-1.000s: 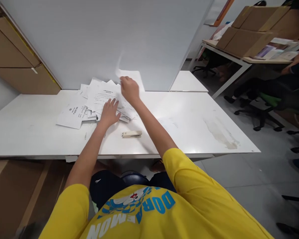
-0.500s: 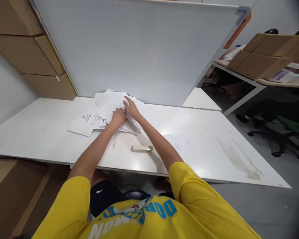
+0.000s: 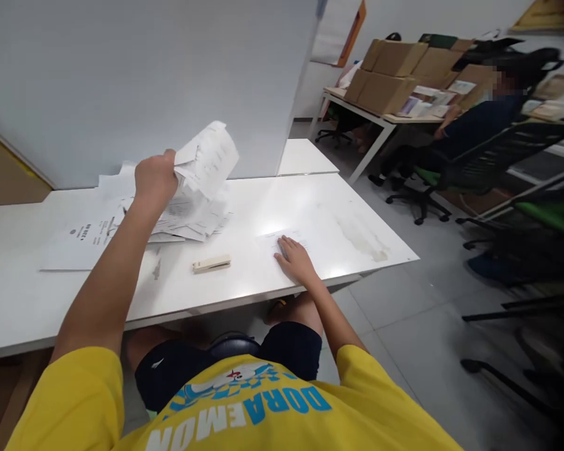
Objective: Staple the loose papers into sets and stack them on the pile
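My left hand [image 3: 156, 180] is closed around a bunch of loose papers [image 3: 211, 160], lifted above the table and curling over to the right. Below it lies a messy pile of printed sheets [image 3: 183, 222], partly hidden by my left arm. A sheet with large printed figures [image 3: 73, 241] rests flat at the left. My right hand [image 3: 297, 258] lies flat with fingers stretched on a thin white sheet [image 3: 289, 235], whose edges blend into the table. Between my hands a cream stapler [image 3: 211, 264] sits near the table's front edge.
The white table [image 3: 249, 207] ends in a corner at the right, with a brownish stain [image 3: 361, 235] near it. A whiteboard [image 3: 169, 81] stands along the back. Cardboard boxes [image 3: 380, 91] fill another desk, where a person [image 3: 484, 128] sits on an office chair.
My left hand has raised a bunch of papers off the pile. My right hand has left the pile and moved right onto the thin sheet. The view has turned right.
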Demonstrator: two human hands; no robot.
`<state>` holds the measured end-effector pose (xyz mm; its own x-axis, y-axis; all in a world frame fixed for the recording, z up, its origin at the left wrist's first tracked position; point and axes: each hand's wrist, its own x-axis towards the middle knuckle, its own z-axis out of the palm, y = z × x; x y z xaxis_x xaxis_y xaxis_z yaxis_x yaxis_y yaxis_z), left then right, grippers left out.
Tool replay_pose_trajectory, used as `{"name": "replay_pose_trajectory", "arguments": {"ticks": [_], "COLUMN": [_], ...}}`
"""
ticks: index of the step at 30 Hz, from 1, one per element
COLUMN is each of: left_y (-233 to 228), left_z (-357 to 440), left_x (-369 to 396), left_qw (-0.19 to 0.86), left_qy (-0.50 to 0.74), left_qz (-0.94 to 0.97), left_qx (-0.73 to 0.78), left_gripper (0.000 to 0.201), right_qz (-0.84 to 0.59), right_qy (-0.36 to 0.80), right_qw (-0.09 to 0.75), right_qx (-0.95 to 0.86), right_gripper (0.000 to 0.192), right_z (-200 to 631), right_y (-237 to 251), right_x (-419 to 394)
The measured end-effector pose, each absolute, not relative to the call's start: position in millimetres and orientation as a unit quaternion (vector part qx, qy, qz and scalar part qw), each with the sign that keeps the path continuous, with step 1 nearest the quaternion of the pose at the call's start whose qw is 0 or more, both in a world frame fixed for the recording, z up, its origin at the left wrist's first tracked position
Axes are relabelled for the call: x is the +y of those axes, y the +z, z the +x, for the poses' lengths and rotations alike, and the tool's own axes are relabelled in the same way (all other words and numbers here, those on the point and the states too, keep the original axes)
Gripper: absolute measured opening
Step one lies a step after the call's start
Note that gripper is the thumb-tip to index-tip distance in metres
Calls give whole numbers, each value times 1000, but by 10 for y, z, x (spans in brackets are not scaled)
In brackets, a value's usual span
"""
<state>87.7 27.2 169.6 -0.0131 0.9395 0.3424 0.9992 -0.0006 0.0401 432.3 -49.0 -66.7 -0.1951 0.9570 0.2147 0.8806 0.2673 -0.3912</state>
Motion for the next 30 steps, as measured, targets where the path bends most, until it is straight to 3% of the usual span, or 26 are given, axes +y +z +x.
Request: {"name": "replay_pose_trajectory", "arguments": {"ticks": [4,7,10,12,15,19,24,30], "left_y": [1624,1178,632,337,55,-181,-439,-463], "left_z": [2002,2812,3390,3623,3750,3617,3486,3603], "left_x": [140,16,-150,-271,-428,-501,-398,-292], "left_qw": [101,36,-32,-53,-88,-115,-95,-53], "left_qy": [-157,-134,-95,-85,-67,-63,-29,-82], "left_qz": [-747,-797,-836,-858,-895,-938,-934,-909], "left_qx": [-638,-588,-540,-504,-432,-322,-343,-405], "left_gripper": [48,59,58,55,61,88,73,63], "right_qz": [-628,-680,-654,-575,-516,-593,-641,-685], "right_qy": [78,91,223,346,426,362,308,244], "right_qw": [262,425,620,686,707,673,634,620], "right_qx": [-729,-590,-373,-281,-227,-252,-303,-294], "right_gripper": [51,58,71,69,59,40,30,37], "right_z": [4451,4686,5011,5209,5433,5627,5826,6074], "right_y": [-675,-677,-643,-592,-518,-489,-453,-416], "right_x": [-693,-804,-931,-1009,-1093,-1130,-1058,-889]}}
